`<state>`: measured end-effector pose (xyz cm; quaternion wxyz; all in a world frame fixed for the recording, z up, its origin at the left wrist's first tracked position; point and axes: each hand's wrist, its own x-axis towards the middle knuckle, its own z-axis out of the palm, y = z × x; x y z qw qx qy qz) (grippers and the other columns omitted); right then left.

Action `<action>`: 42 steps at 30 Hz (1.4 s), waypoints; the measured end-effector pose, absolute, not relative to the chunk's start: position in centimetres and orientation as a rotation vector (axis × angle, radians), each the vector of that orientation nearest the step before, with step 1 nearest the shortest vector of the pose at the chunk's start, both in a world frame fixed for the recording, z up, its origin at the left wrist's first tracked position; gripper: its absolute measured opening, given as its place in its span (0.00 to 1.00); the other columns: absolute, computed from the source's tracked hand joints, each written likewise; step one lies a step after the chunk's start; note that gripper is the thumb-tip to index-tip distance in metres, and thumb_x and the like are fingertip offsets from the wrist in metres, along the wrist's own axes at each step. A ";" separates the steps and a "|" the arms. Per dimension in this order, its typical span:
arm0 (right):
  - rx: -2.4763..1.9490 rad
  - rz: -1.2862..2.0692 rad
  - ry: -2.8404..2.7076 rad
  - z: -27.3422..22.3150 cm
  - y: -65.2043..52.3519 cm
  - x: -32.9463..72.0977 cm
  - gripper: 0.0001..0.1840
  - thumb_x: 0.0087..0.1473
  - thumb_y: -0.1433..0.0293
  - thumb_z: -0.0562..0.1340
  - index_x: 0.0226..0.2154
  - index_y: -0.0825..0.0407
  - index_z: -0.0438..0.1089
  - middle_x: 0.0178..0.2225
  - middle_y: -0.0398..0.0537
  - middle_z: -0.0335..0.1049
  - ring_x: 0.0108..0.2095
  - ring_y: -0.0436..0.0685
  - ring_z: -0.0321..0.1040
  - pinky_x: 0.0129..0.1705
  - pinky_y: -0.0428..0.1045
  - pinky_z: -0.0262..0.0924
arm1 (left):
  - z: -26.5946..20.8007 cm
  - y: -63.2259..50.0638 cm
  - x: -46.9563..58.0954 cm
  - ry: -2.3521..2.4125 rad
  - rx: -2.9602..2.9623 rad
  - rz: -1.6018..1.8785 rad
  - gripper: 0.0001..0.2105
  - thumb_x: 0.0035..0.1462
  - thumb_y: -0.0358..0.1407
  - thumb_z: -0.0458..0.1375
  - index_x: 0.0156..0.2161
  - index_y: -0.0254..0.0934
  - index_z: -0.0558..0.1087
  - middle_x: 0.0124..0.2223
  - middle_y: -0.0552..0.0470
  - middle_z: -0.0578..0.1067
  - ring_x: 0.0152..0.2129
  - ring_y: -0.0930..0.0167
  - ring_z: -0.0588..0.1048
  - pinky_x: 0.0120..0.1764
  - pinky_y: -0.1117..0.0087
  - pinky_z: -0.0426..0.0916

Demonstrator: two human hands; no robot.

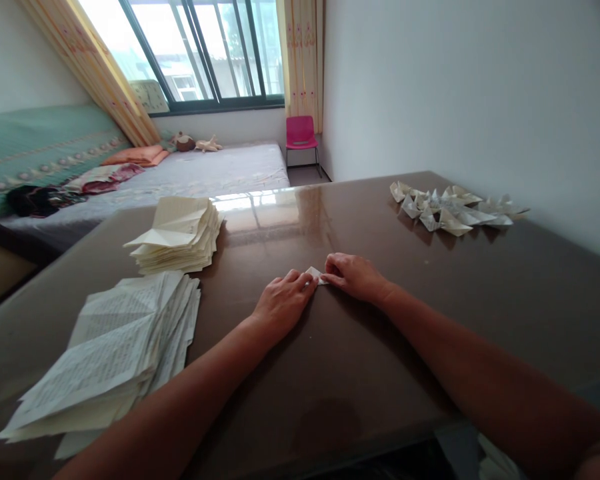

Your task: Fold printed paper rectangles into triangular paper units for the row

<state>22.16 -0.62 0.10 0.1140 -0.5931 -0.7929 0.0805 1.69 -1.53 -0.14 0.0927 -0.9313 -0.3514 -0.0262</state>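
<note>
I see a small folded piece of paper [315, 273] on the table [300, 360], between two bare hands, and I take it as my landmark. The left hand [284, 303] meets its left side, fingers bent and bunched, seemingly pinching that edge. The right hand [357, 277] meets its right side, fingers curled and thumb against the paper, apparently pinching it too. Neither hand is nearer: both touch it, so from the left hand the paper lies to the right and slightly beyond, and from the right hand, to the left. I can't make out its long axis under the fingers; one corner points away from the body.

Left of the paper and nearer the body is a stack of written sheets [115, 333]; left and farther off, a stack of cream sheets [180, 230]. Well to its right and beyond sits a cluster of boat-like folded papers [453, 223]. Far past it are a bed [245, 163] and a pink chair [301, 133].
</note>
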 end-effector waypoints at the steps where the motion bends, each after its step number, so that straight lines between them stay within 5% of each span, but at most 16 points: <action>1: -1.722 0.248 -2.330 0.1 -0.6 22.1 0.15 0.58 0.55 0.55 0.34 0.49 0.67 0.35 0.44 0.72 0.32 0.51 0.67 0.29 0.46 0.50 | -0.1 -1.6 1.7 -1.042 -2.759 -0.067 0.18 0.63 0.34 0.48 0.58 0.43 0.61 0.50 0.49 0.71 0.45 0.65 0.66 0.36 0.66 0.66; 20: -1.712 0.217 -2.409 0.1 0.0 23.6 0.18 0.55 0.52 0.58 0.34 0.50 0.68 0.36 0.46 0.72 0.35 0.53 0.67 0.31 0.46 0.53 | 0.0 -1.5 0.9 -1.064 -2.777 -0.054 0.17 0.63 0.33 0.48 0.57 0.42 0.62 0.53 0.49 0.70 0.47 0.65 0.65 0.39 0.65 0.65; 28: -1.205 0.195 -2.526 0.0 -0.9 22.1 0.14 0.61 0.65 0.54 0.45 0.45 0.72 0.41 0.47 0.71 0.44 0.53 0.63 0.46 0.47 0.56 | -0.2 -1.4 0.7 -1.091 -2.799 -0.133 0.16 0.64 0.35 0.47 0.56 0.43 0.64 0.49 0.48 0.72 0.45 0.65 0.66 0.40 0.65 0.65; 36: -1.460 -0.033 -2.655 1.3 -1.8 20.7 0.16 0.63 0.61 0.52 0.42 0.43 0.74 0.40 0.49 0.71 0.42 0.57 0.63 0.42 0.50 0.55 | -0.3 -1.4 1.4 -1.103 -2.781 -0.127 0.14 0.62 0.31 0.48 0.50 0.37 0.70 0.45 0.46 0.73 0.43 0.65 0.68 0.36 0.67 0.66; 42: -1.459 0.074 -2.495 0.2 -1.5 21.0 0.17 0.59 0.59 0.56 0.48 0.47 0.68 0.47 0.50 0.68 0.46 0.56 0.64 0.43 0.49 0.58 | -1.0 -0.9 0.5 -1.297 -2.907 -0.546 0.18 0.61 0.31 0.47 0.52 0.47 0.70 0.51 0.52 0.72 0.46 0.68 0.67 0.48 0.67 0.67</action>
